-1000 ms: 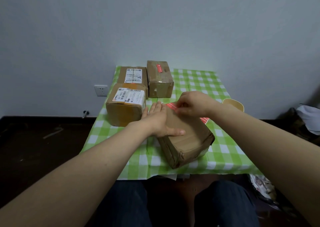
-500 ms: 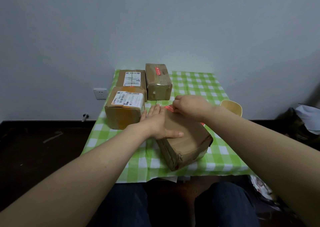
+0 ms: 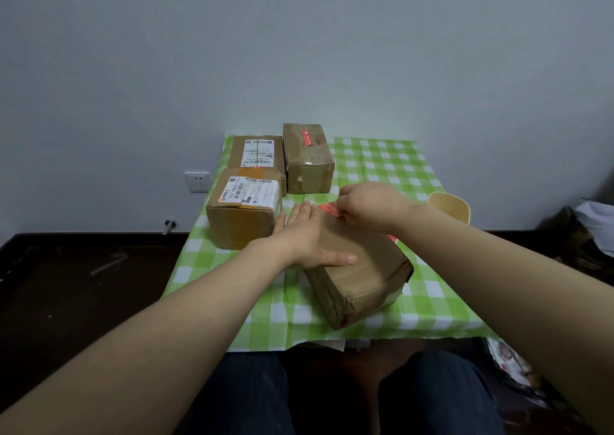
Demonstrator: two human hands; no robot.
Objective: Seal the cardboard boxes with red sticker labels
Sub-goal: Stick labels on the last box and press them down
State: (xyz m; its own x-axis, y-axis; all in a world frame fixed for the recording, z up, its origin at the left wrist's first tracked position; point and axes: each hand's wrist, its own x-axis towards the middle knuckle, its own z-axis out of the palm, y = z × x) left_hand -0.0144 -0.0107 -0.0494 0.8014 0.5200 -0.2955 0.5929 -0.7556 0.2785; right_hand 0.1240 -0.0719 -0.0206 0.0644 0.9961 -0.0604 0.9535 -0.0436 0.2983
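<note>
Boxes on checked cloth (image 3: 382, 165): far box (image 3: 309, 165) bears a red sticker (image 3: 307, 138); near box (image 3: 362, 268), under flat-fingered left hand (image 3: 304, 235), has a second sticker (image 3: 329, 209) pinched at its far edge by curled right hand (image 3: 370, 207); front-left box (image 3: 244, 215) and back-left box (image 3: 257, 152) (white labels only) apparently remain.

brown cardboard boxes (image 3: 360, 268), red sticker (image 3: 329, 209), green-and-white checked tablecloth (image 3: 392, 165), yellow bowl (image 3: 450, 206)

The white label (image 3: 247, 193) on the front-left box (image 3: 242, 225) reads "S07 P802 T70".
</note>
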